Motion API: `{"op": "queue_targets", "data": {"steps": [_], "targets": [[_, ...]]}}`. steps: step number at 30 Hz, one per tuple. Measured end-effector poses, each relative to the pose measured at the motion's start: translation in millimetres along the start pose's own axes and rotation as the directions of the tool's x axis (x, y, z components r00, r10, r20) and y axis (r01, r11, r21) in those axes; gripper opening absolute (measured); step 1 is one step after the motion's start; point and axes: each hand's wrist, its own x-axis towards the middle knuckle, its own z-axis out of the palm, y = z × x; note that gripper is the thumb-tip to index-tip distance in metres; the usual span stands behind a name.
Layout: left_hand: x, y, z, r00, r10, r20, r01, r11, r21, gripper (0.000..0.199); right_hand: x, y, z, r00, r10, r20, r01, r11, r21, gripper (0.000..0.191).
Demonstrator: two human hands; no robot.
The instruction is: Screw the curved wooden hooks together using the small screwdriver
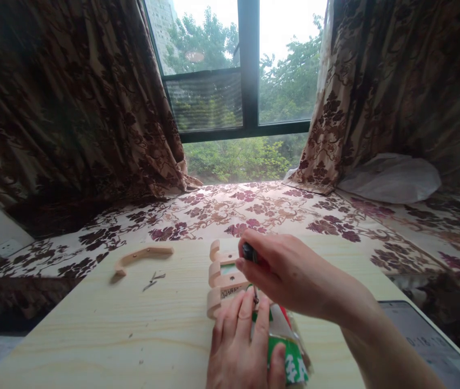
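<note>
My right hand (270, 265) is closed around the dark handle of a screwdriver (250, 252), whose shaft points down at a wooden piece. Flat on the near end of the pale wooden assembly (222, 271) lies my left hand (241, 335), its fingers spread beside the tool's tip. The assembly has rounded ends on its left side and small dark holes. Under and beside my left hand is a green, white and red printed packet (288, 359). A separate curved wooden piece (144, 253) and several small screws (154, 280) rest on the table to the left.
The light wooden table (92, 324) bears a device with a screen (428, 340) at its right edge. Beyond it, a flowered cloth (230, 208) covers the window ledge. A white plastic bag (392, 177) lies at the right, near the curtain (331, 129).
</note>
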Motion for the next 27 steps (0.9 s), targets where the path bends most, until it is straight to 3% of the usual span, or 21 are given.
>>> {"op": "queue_targets", "data": {"steps": [14, 21, 27], "targets": [[5, -2, -2.5, 1.000, -0.004, -0.003, 0.004, 1.000, -0.005, 0.040, -1, 5, 0, 0.999, 0.028, -0.019, -0.028, 1.000, -0.013, 0.019], [-23, -7, -4.6, 0.982, 0.165, 0.091, -0.171, 0.983, 0.064, 0.052, 1, 5, 0, 0.999, 0.033, -0.011, -0.033, 0.999, -0.005, 0.017], [-36, -5, -4.9, 0.984, 0.116, 0.136, -0.129, 0.987, 0.093, 0.039, -1, 6, 0, 0.999, 0.031, -0.017, -0.030, 0.999, 0.024, 0.015]]}}
